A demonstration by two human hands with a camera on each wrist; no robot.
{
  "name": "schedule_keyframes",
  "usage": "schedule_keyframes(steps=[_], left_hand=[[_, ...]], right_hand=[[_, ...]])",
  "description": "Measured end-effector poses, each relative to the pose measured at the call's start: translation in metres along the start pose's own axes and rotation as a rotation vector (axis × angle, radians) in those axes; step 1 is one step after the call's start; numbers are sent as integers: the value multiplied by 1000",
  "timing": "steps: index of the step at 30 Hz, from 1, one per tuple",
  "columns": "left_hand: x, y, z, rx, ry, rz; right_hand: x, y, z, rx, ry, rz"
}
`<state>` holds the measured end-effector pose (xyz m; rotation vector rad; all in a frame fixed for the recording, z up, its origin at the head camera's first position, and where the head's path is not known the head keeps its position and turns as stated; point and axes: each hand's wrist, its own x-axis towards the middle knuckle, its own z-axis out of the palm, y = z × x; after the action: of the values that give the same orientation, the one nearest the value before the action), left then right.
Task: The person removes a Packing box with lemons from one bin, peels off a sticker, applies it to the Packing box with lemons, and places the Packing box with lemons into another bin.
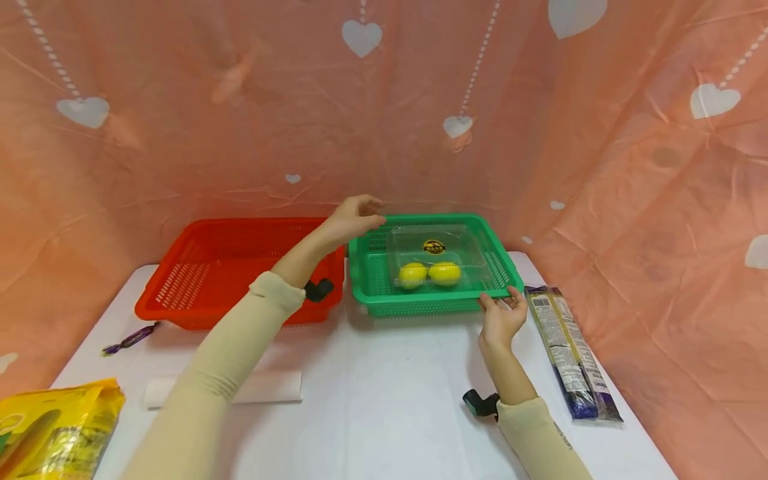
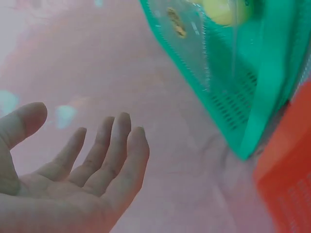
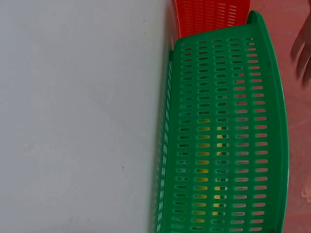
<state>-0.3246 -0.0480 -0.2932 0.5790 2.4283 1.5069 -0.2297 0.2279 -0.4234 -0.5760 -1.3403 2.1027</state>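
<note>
A green slotted basket point(image 1: 420, 307) stands at the back right of the white table. Inside it lies a clear plastic box point(image 1: 402, 241) with a black and gold label, and two yellow lemons point(image 1: 445, 274) show there. My right hand point(image 1: 501, 323) has its fingers bent at the basket's front right rim; the right wrist view shows the slotted side but not this hand. Over the basket's back left corner, my left hand point(image 1: 354, 219) is held in the air. In the left wrist view its fingers are loosely spread, apart from the basket, and hold nothing.
A red basket point(image 1: 174, 315) stands just left of the green one. Near it lie a purple wrapped candy point(image 1: 129, 339) and a white roll-like piece point(image 1: 270, 387). A yellow bag point(image 1: 66, 427) sits front left; long plastic packs point(image 1: 567, 350) lie at the right edge.
</note>
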Motion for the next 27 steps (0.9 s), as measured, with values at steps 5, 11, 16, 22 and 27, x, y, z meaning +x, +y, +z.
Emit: schedule_keyframes(steps=[5, 11, 16, 22, 27], left_hand=[[-59, -4, -9, 146, 28, 131], [-117, -16, 2, 510, 84, 237], [-145, -27, 17, 872, 63, 191], [-169, -46, 41, 990, 52, 60], [-180, -61, 56, 1014, 119, 42]], right_hand=[[0, 1, 0, 6, -1, 8], [4, -3, -1, 3, 7, -2], [7, -6, -2, 6, 21, 1], [9, -6, -7, 15, 40, 11], [9, -12, -10, -46, 37, 33]])
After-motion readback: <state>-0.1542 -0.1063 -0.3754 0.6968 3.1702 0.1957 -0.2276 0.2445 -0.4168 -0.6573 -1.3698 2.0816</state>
